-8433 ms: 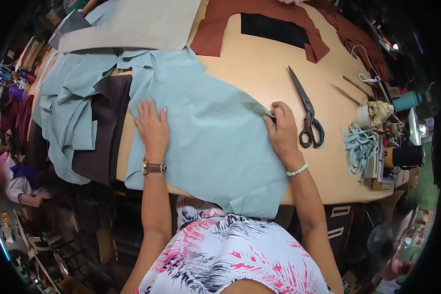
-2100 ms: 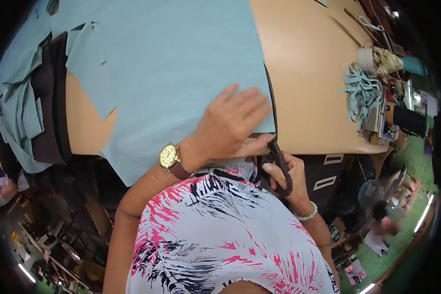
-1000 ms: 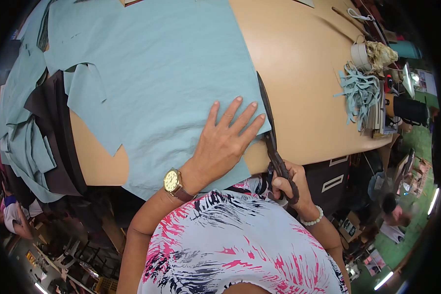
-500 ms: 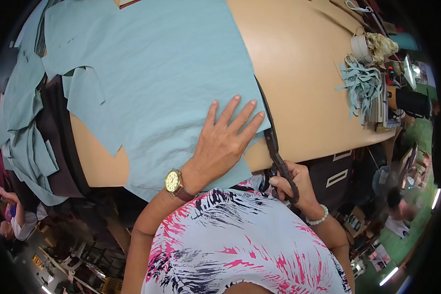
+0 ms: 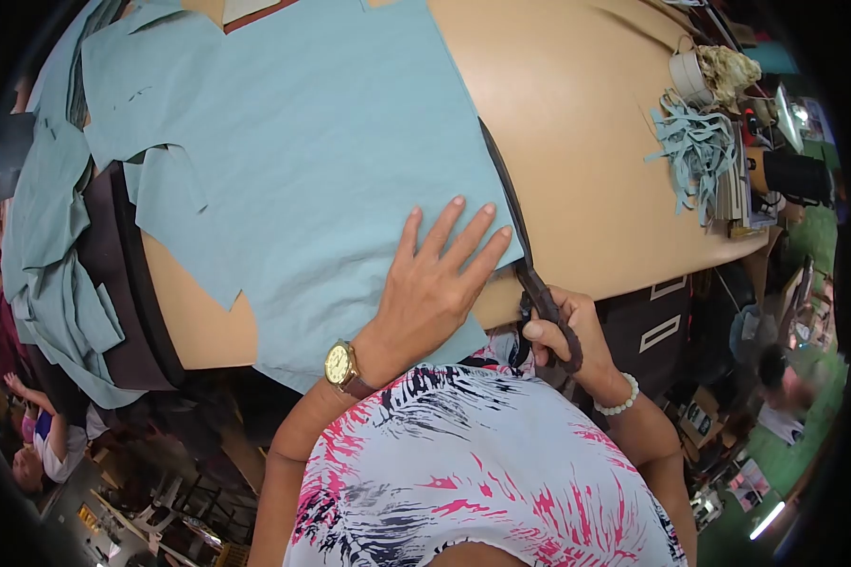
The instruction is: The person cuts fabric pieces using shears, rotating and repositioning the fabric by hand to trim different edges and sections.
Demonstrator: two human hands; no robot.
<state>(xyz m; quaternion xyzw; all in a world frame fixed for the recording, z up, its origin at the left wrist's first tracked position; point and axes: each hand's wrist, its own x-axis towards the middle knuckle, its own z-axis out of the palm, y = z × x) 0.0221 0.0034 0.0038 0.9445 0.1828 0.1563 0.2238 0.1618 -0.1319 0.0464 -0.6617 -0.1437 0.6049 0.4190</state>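
White tub (image 5: 688, 77) of crumpled cream material (image 5: 734, 76); left hand (image 5: 431, 288) spread on blue cloth (image 5: 321, 142), right hand (image 5: 581, 333) curled round scissors (image 5: 540, 294).

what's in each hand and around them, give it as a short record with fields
left hand: spread flat on the light blue sheet
left hand point
right hand: gripping the dark scissors by the handles
blade: along the sheet's right edge
surface: tan table
right side: blue strips, white container
left side: dark material, partly under crumpled blue cloth
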